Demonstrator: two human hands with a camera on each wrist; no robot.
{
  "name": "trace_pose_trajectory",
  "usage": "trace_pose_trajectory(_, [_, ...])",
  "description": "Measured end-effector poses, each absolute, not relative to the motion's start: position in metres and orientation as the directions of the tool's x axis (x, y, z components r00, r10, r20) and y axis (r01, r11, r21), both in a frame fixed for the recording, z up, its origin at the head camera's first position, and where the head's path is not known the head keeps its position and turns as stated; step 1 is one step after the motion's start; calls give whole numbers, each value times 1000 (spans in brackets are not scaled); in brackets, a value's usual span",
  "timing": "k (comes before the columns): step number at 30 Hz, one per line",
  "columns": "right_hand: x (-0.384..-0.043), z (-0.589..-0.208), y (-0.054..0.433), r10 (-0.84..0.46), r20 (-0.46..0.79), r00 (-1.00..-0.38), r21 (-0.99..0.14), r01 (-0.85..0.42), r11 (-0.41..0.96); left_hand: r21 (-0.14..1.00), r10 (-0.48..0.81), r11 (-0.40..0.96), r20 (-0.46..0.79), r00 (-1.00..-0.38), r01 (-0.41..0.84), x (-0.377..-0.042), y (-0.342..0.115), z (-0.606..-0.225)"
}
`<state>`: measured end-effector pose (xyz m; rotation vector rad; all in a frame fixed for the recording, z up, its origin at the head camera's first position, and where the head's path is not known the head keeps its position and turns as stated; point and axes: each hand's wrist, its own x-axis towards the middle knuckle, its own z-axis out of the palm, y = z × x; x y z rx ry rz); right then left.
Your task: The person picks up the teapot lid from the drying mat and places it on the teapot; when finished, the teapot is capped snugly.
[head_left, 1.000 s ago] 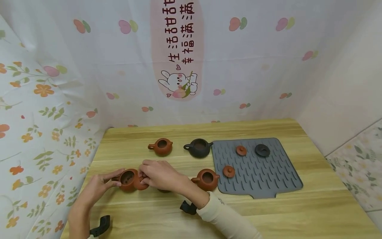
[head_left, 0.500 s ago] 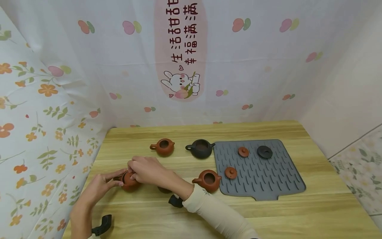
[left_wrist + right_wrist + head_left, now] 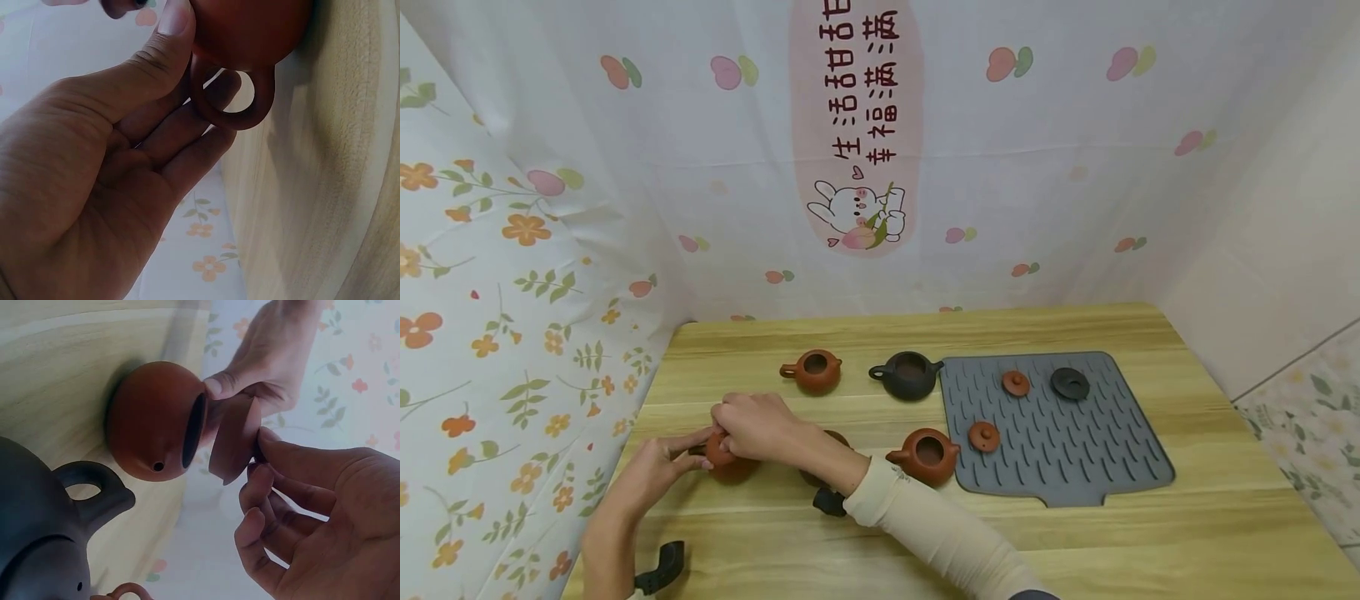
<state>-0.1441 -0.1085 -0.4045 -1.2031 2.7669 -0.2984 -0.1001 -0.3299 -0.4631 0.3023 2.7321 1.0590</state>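
Note:
A small reddish-brown clay teapot (image 3: 734,472) stands at the left of the table. My left hand (image 3: 655,473) holds it on its handle side; in the left wrist view the thumb presses the body and fingers lie around the ring handle (image 3: 265,97). Between thumb and fingers, my right hand (image 3: 325,519) pinches a matching lid (image 3: 235,442) by its knob. The lid is tilted in the right wrist view, apart from the teapot's open mouth. From the head view, the right hand covers most of the lid and the mouth.
Behind stand an open red teapot (image 3: 817,372) and an open black teapot (image 3: 910,377). A dark lidded teapot (image 3: 37,512) sits close by, partly under the right forearm. Another open red teapot (image 3: 929,458) is beside a grey mat (image 3: 1060,467) bearing two red lids and a black lid.
My right hand has moved left with the lid, from the teapot's right side to over its mouth. The left hand keeps its hold. The head view has shifted slightly.

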Motion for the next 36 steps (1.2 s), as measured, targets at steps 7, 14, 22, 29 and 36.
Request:
trace_pose_trajectory(7, [-147, -414, -113, -739, -35, -673, -230, -714, 662, 671, 250, 734, -124, -960, 104, -99, -331, -464])
trace_pose_trajectory(14, [-147, -419, -115, -745, -25, -666, -228, -722, 653, 659, 248, 745, -126, -961, 106, -99, -329, -464])
trace_pose_trajectory(22, [-149, -424, -116, -735, -22, -677, -207, -717, 666, 660, 281, 736, -91, -955, 153, -99, -329, -465])
trace_pose_trajectory(29, [-151, -427, -117, -735, -12, -678, -220, -716, 663, 661, 293, 730, -75, -953, 172, -99, -330, -465])
trace_pose_trajectory(36, [-152, -427, -119, -740, -16, -672, -212, -721, 659, 663, 285, 732, -93, -954, 154, -99, -331, -463])
